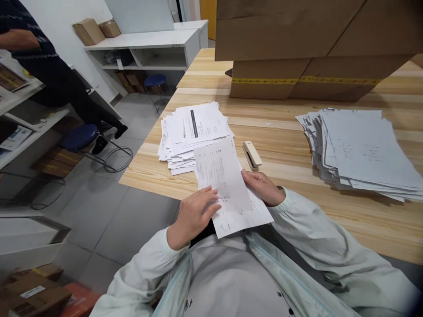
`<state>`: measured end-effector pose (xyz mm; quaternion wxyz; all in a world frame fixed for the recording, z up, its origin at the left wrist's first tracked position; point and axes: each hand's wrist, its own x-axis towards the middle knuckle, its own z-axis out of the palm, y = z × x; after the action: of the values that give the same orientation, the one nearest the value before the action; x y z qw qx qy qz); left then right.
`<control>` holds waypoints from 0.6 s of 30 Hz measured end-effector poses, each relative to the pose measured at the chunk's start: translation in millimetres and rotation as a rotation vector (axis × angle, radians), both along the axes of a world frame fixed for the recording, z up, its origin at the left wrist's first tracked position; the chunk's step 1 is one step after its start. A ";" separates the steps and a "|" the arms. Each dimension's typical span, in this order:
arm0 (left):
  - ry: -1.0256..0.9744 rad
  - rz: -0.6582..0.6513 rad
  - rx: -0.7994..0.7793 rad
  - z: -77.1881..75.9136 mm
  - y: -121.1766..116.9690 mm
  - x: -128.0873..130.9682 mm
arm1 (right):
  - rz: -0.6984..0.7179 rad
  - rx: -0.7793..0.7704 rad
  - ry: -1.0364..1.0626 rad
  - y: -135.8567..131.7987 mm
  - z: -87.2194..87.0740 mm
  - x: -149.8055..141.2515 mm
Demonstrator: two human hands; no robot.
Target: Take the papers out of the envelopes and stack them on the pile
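Two overlapping printed sheets of paper (220, 176) are at the table's near edge, the smaller one lying over a larger sheet with handwriting (243, 222) near its lower end. My right hand (262, 187) grips their right edge, thumb on top. My left hand (196, 213) is over the left side of the sheets, its fingers stretched out and apart from the thumb, nearest the lower printed lines. A cream stapler (252, 155) lies just beyond my right hand. Behind the sheets, to the left, is an uneven stack of printed papers (198, 125).
Another paper stack (363, 147) lies on the right of the wooden table (277, 119). Large cardboard boxes (280, 33) stand at the back. Left of the table are blue stools (79, 135), white shelves (142, 40) and a person (62, 75) in dark clothes.
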<state>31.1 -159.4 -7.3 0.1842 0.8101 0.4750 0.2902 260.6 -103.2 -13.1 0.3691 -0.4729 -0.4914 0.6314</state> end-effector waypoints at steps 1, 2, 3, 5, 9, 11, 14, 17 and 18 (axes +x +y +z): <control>-0.070 0.059 -0.120 4.2 4.2 4.2 | 0.028 0.008 -0.002 -0.1 0.0 0.4; -0.137 0.108 -0.230 8.9 8.7 9.0 | 0.057 0.011 -0.003 -0.1 -0.1 0.8; -0.200 0.144 -0.316 13.4 13.1 14.2 | 0.077 0.022 -0.010 -0.2 -0.2 1.2; -0.292 0.188 -0.405 20.8 20.7 24.7 | 0.077 0.094 -0.061 -0.8 -0.5 1.1; -0.304 0.268 -0.429 28.2 27.7 39.1 | 0.038 0.238 -0.180 -5.4 -0.9 -1.9; -0.293 0.277 -0.435 29.3 28.3 40.7 | 0.030 0.311 -0.223 -7.7 -0.8 -3.5; -0.327 0.251 -0.439 28.1 28.2 37.6 | 0.065 0.379 -0.243 -9.1 0.3 -4.2; -0.402 0.210 -0.433 24.7 27.8 32.7 | 0.087 0.383 -0.241 -8.8 1.7 -3.6; -0.426 0.198 -0.431 23.6 27.6 31.4 | 0.089 0.378 -0.243 -8.6 2.1 -3.4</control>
<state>62.5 -131.8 16.2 0.4178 0.6231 0.5531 0.3623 257.2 -111.8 -11.1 0.3611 -0.4459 -0.6620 0.4823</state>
